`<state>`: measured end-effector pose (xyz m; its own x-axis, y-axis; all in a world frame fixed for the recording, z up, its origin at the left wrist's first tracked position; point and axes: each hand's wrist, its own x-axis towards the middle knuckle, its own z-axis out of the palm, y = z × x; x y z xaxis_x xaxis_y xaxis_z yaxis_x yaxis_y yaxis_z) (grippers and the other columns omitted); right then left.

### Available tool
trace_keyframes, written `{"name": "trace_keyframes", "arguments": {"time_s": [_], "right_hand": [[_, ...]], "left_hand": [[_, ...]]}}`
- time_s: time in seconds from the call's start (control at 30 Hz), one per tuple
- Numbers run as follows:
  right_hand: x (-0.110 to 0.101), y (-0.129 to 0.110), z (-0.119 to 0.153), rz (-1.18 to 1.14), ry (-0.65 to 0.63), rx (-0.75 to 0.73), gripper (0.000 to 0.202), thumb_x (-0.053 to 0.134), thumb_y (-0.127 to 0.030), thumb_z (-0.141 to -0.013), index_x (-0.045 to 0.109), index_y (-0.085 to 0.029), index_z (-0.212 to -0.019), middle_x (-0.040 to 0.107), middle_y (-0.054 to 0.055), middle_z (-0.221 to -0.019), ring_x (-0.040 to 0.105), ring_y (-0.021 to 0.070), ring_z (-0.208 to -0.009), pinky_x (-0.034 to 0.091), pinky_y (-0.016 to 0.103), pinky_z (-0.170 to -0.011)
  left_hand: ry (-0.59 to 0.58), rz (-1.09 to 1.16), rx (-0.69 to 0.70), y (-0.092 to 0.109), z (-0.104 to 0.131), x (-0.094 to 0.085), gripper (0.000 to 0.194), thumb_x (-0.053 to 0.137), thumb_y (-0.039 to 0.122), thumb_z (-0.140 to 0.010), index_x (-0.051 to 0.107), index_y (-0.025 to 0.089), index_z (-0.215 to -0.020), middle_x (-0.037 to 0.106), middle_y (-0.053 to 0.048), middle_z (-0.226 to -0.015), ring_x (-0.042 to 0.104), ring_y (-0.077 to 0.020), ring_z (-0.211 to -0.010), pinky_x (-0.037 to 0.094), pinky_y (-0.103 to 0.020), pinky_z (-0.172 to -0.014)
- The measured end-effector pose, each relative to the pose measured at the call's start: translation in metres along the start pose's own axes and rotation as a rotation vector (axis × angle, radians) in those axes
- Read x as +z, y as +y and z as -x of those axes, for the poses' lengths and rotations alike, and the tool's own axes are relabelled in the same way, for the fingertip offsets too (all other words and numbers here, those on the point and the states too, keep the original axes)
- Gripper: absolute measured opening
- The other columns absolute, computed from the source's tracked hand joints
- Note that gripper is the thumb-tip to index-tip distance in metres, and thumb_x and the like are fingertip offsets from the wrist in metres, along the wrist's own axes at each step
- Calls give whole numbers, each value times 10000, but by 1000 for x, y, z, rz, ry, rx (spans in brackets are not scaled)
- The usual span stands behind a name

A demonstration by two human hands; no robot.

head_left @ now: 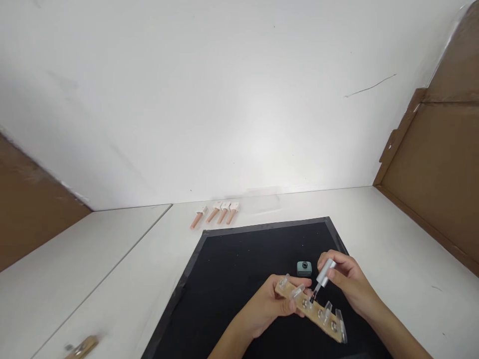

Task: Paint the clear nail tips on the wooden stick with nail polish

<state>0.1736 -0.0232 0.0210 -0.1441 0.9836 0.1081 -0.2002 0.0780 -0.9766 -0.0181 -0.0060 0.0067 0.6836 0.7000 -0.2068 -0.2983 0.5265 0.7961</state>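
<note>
My left hand (267, 306) grips a wooden strip (318, 317) that carries several clear nail tips on round metal mounts. The strip slants down to the right above the black mat. My right hand (346, 279) pinches the silver cap of a nail polish brush (325, 273), its dark bristles pointing down at a nail tip (310, 303) near the middle of the strip. Whether the bristles touch that tip, I cannot tell. Just beyond my hands, an uncapped green nail polish bottle (304, 269) stands on the mat.
The black mat (232, 279) with grey taped edges lies on a white table (123, 284). Several bottles with pinkish caps (223, 213) lie beyond its far left edge. Another wooden strip (82, 347) is partly visible at lower left. Cardboard panels (437, 164) flank the table.
</note>
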Motion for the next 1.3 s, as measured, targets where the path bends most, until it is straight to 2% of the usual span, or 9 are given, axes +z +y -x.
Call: {"name": "trace_keyframes", "arguments": {"time_s": [0.27, 0.57, 0.67, 0.8, 1.03, 1.3], "right_hand": [[1, -3, -3, 87, 92, -23, 301, 706, -494, -716, 668, -199, -671, 539, -28, -607, 499, 110, -555, 438, 201, -572], [0, -2, -2, 121, 177, -23, 343, 690, -528, -710, 656, -188, -691, 558, 2, -626, 494, 140, -547, 449, 252, -548], [-1, -2, -2, 80, 155, -53, 371, 672, -550, -717, 634, -186, -659, 540, 4, -614, 473, 141, -537, 425, 248, -519], [1, -3, -2, 68, 66, -67, 427, 673, -592, -686, 612, -178, -604, 492, -10, -563, 459, 136, -512, 416, 247, -508], [5, -5, 0, 90, -30, -58, 397, 692, -558, -690, 604, -179, -610, 488, -15, -592, 459, 127, -520, 416, 238, -509], [2, -4, -1, 180, 26, -66, 361, 682, -512, -723, 582, -181, -616, 504, -15, -592, 487, 131, -519, 434, 252, -521]], "left_hand": [[-21, -17, -5, 1, 1, 3, 509, 859, 412, -428, 765, 165, -864, 737, -54, -750, 589, -105, -610, 480, -214, -603], [22, 29, -9, 1, 2, 4, 465, 875, 362, -407, 767, 163, -813, 749, -74, -764, 626, -149, -640, 484, -254, -609], [14, 8, -21, 1, 2, 3, 487, 871, 378, -413, 765, 162, -837, 743, -78, -771, 625, -160, -658, 480, -269, -636], [-1, -34, -7, -1, 1, 0, 505, 856, 406, -445, 761, 141, -865, 723, -82, -757, 606, -166, -637, 472, -305, -664], [-37, -112, 9, -3, -1, 0, 516, 835, 439, -488, 754, 140, -900, 711, -79, -765, 583, -149, -617, 476, -310, -670], [-2, -88, -11, -3, 0, 1, 504, 850, 418, -459, 761, 142, -870, 707, -71, -740, 586, -144, -613, 479, -293, -659]]}}
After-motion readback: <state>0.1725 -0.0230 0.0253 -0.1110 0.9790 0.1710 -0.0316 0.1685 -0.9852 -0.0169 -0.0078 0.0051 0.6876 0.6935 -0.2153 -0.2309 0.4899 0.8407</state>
